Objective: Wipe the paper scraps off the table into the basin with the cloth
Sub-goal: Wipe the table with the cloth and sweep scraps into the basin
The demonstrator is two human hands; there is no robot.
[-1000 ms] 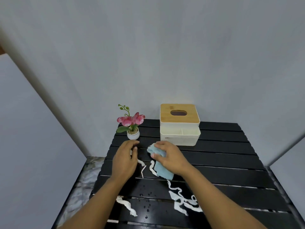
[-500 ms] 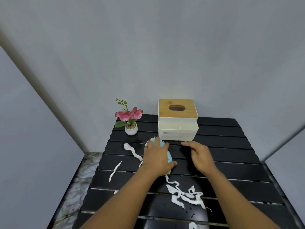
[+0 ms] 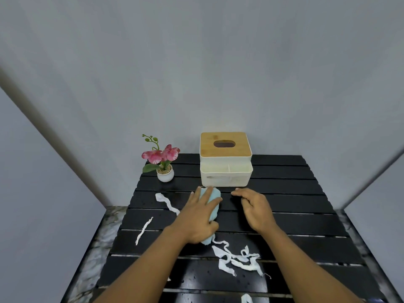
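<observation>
My left hand lies palm-down on a light blue cloth in the middle of the black slatted table, fingers pressing it flat. To its right my right hand hovers with loosely curled fingers and holds nothing. White paper scraps are scattered about: a clump just below the cloth, a long strip left of my left hand, a thin strip near the left edge, and a bit at the bottom. No basin is in view.
A white tissue box with a wooden lid stands at the back middle, close beyond my fingertips. A small pot with pink flowers sits back left. Grey walls enclose the table on three sides; marbled floor shows on the left.
The cloth passed from my right hand to my left. My right hand let go and moved to the right; my left hand came off the table onto the cloth.
</observation>
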